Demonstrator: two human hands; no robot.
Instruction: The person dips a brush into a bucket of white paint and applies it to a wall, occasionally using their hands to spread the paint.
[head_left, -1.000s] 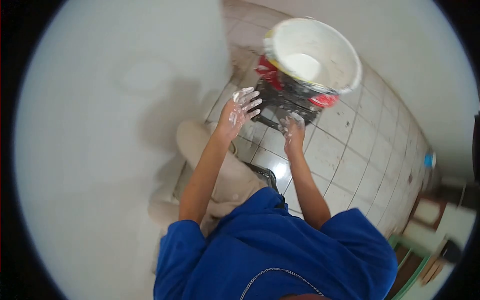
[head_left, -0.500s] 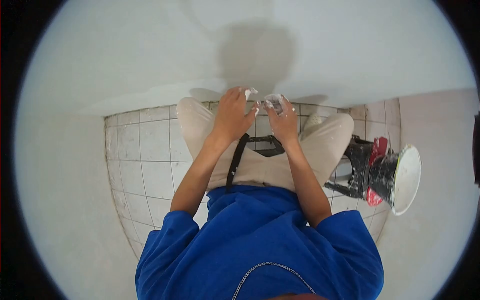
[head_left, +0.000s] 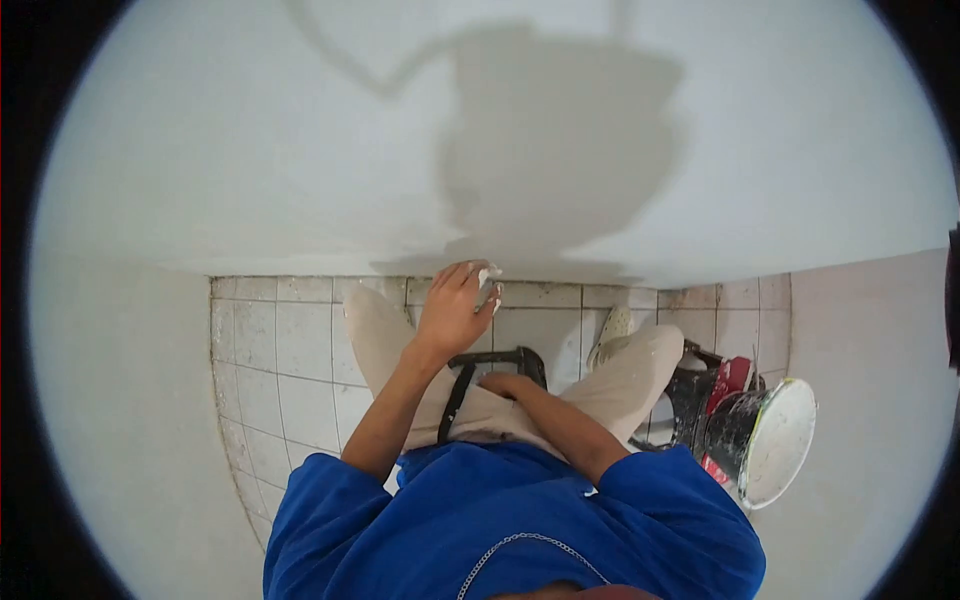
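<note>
My left hand (head_left: 456, 312) is raised near the foot of the wall, above my left thigh. Its fingers are curved, with the thumb apart from them, and white paste coats the fingertips. My right hand (head_left: 503, 385) is down between my thighs, beside a black frame (head_left: 530, 362) that looks like part of a stool. The fingers of that hand are hidden, so whatever they may hold does not show. A black strap (head_left: 457, 404) hangs across my beige trousers (head_left: 380, 330).
A pale wall (head_left: 330, 200) rises in front, with side walls left and right. White floor tiles (head_left: 305, 345) lie below. At my right a paste-smeared black bucket (head_left: 735, 435) with a whitish round top stands near a red item (head_left: 730, 383) and a black stool (head_left: 684, 395).
My right hand has dropped from beside the left hand to between my thighs. The left hand stays raised with its thumb apart. The view has tilted up, showing more wall and a larger shadow.
</note>
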